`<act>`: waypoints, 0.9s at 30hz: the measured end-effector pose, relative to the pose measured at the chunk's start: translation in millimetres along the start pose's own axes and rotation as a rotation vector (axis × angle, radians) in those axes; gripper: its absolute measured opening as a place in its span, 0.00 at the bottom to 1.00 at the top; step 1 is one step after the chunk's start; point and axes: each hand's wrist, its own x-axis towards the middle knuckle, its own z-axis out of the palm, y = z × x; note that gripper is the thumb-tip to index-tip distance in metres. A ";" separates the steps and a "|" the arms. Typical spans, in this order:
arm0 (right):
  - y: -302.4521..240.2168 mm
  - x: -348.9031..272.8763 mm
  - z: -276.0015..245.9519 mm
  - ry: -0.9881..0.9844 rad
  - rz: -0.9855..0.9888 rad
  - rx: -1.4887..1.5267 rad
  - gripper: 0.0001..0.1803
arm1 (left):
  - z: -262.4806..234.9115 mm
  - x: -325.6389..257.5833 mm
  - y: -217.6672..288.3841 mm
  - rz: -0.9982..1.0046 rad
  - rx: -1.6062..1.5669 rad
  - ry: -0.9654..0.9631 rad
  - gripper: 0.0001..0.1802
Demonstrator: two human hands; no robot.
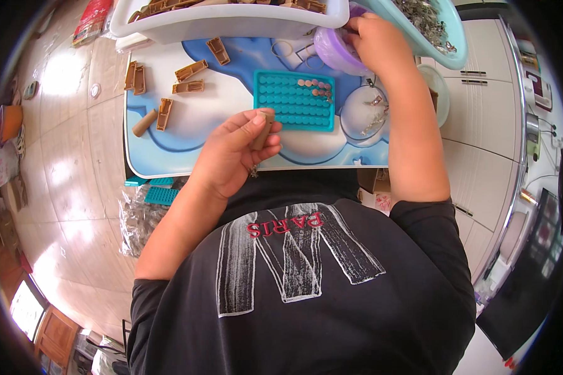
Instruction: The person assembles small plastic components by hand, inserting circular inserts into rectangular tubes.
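Observation:
My left hand (241, 140), in front of the teal tray, is closed around a tapered brown plastic piece (261, 132), its thumb pressed on top. At the back right my right hand (378, 44) reaches into a purple round tub (334, 51). Its fingers are curled together at the tub's side; their tips are partly hidden, and I cannot make out what they hold. Between the hands lies the teal tray (288, 119) with rows of round hollows. Several small pinkish-copper discs (314, 83) sit in its upper right hollows.
Loose brown pieces (188, 87) lie on the table's left half. A white bin (231, 24) of brown pieces stands behind, and a light-blue basin (453, 57) of metal parts at the back right. Shiny metal parts (375, 122) lie near my right forearm. Plastic bags (141, 219) sit below left.

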 end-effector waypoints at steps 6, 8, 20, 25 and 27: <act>-12.5 0.6 -10.9 -0.097 0.211 0.288 0.11 | -1.4 -2.0 -1.0 0.017 -0.003 0.013 0.18; -14.7 -5.9 -16.8 0.023 0.312 0.391 0.10 | -1.2 -2.8 -1.0 0.024 -0.017 0.002 0.18; -11.2 -25.9 -18.7 0.356 0.379 1.051 0.05 | -0.8 -1.5 -3.9 0.027 -0.039 -0.043 0.18; -1.5 -26.7 -11.5 0.333 0.380 1.036 0.08 | 2.5 -2.3 -2.6 0.022 -0.034 -0.024 0.17; -1.5 -26.4 -12.1 0.322 0.365 1.003 0.10 | 2.4 -2.3 -2.8 0.022 -0.032 -0.022 0.17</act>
